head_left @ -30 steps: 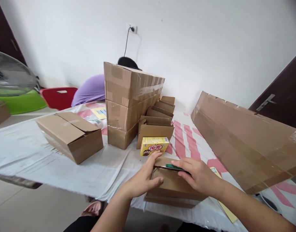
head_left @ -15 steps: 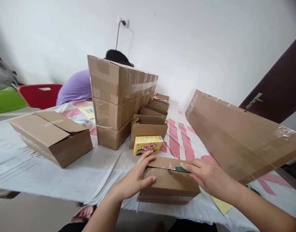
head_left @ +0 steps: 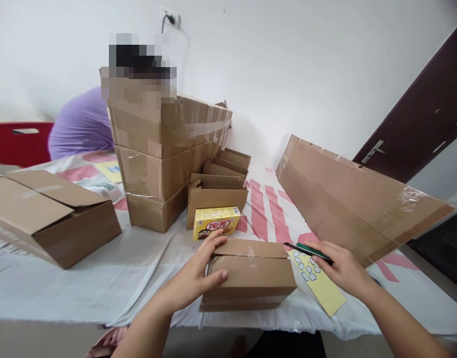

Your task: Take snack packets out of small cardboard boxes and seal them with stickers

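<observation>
From my end of the feed I take the carton stack [head_left: 141, 171] as my anchor: the small carton [head_left: 251, 273] I am working on sits on the white cloth [head_left: 83, 291], near side and to the right of the stack. My left hand [head_left: 198, 273] lies over that carton's left end, fingers spread and thumb on the lid, clutching nothing; I read it as a brace. My right hand [head_left: 343, 266], farther right of the stack, is wrapped round a green-handled cutter [head_left: 313, 250], blade towards the carton's far right corner; whether the tip touches, I cannot tell. A yellow box [head_left: 218, 222] stands just right of the stack, behind my carton. I judge the step in hand to be slitting the lid seam [head_left: 251, 257], probably near its end. The next move calls for keeping the blade clear of my left fingers, then lifting the flaps.
</observation>
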Tool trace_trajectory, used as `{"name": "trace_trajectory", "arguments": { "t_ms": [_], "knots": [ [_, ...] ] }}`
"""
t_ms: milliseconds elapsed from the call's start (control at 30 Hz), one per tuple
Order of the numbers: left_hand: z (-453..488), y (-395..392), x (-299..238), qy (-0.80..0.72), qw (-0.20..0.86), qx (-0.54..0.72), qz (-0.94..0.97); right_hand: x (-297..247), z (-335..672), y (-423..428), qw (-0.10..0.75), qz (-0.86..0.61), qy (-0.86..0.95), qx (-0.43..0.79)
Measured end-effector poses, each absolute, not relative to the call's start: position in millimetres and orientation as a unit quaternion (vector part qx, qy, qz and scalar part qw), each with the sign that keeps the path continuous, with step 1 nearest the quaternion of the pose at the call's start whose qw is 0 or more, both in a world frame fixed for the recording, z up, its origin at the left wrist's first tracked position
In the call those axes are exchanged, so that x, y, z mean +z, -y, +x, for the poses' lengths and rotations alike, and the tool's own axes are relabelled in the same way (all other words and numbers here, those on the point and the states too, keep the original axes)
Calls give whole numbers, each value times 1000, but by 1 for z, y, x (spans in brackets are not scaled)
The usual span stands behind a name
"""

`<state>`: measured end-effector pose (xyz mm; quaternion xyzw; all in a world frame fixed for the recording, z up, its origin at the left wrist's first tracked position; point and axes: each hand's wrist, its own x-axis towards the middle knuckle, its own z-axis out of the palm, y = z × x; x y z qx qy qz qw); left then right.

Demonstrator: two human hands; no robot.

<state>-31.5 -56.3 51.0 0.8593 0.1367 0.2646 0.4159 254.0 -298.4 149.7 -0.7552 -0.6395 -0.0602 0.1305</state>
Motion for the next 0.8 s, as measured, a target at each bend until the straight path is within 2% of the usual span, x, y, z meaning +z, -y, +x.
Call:
{"name": "trace_trajectory", "arguments": {
  "t_ms": [167, 300, 433, 600, 800],
  "knots": [
    [-34, 64, 57, -167, 360, 325, 859, 119, 260, 304, 201, -778, 589, -86],
    [-34, 71, 65, -129, 307, 320, 887, 130, 241, 296, 233, -733, 632, -92],
    [-29, 74, 66, -107, 304, 282, 904, 146, 209, 278, 180, -672, 714, -75],
    [-28, 73, 66, -106, 305, 284, 903, 144, 189, 253, 121, -620, 762, -142],
    [-29, 72, 64, -108, 303, 289, 902, 150, 189, 253, 66, -636, 748, -179]
  ]
}}
